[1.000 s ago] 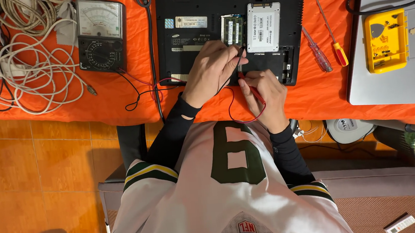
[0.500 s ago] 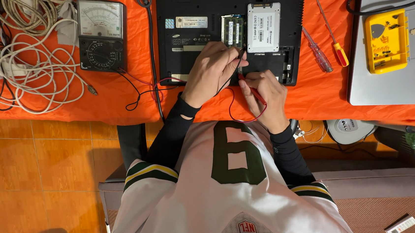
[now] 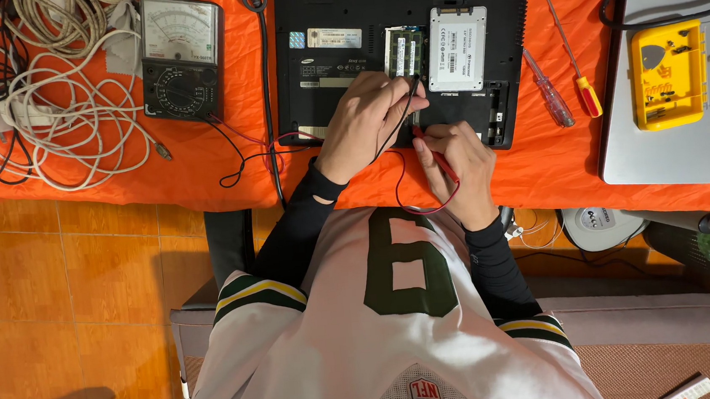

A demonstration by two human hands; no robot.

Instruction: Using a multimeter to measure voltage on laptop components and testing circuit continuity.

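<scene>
While left hand (image 3: 363, 123) pinches the black probe (image 3: 405, 103) and right hand (image 3: 462, 170) the red probe (image 3: 441, 161), go gently: thin, light, slippery; grip mid-shaft over the fragile laptop (image 3: 344, 57) board.

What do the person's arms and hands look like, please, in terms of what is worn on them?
Both arms wear tight black long sleeves reaching the wrists, under a white jersey whose short sleeves end in green and yellow stripes. The left hand and right hand are bare: no gloves, and no rings or watch that can be made out.
</scene>
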